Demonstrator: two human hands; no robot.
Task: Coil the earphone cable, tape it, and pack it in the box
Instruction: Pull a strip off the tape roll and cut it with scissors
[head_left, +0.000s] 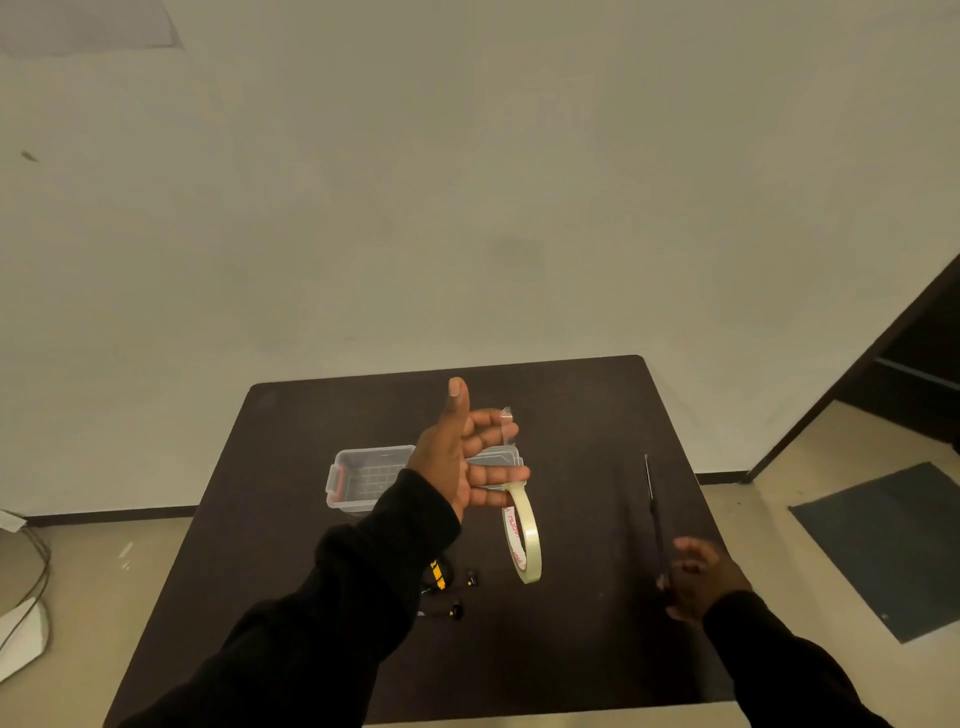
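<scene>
Nearest, the right hand (698, 582) rests at the table's (571, 649) right edge, fingers curled around the handle end of thin dark scissors (652, 506) whose blades lie flat pointing away. The table is matte, dark and square-cornered. Left of centre the black earphones (448, 587) lie coiled on it, a yellow band on the bundle, two buds loose beside it. Above them the left hand (467, 462) is raised, palm open, thumb up, fingers spread; a glossy ring of clear tape (523, 535) hangs from its lower fingers, a loose strip stuck to a fingertip. Behind stands a clear plastic box (363, 478), lid off, red latch, seemingly empty.
</scene>
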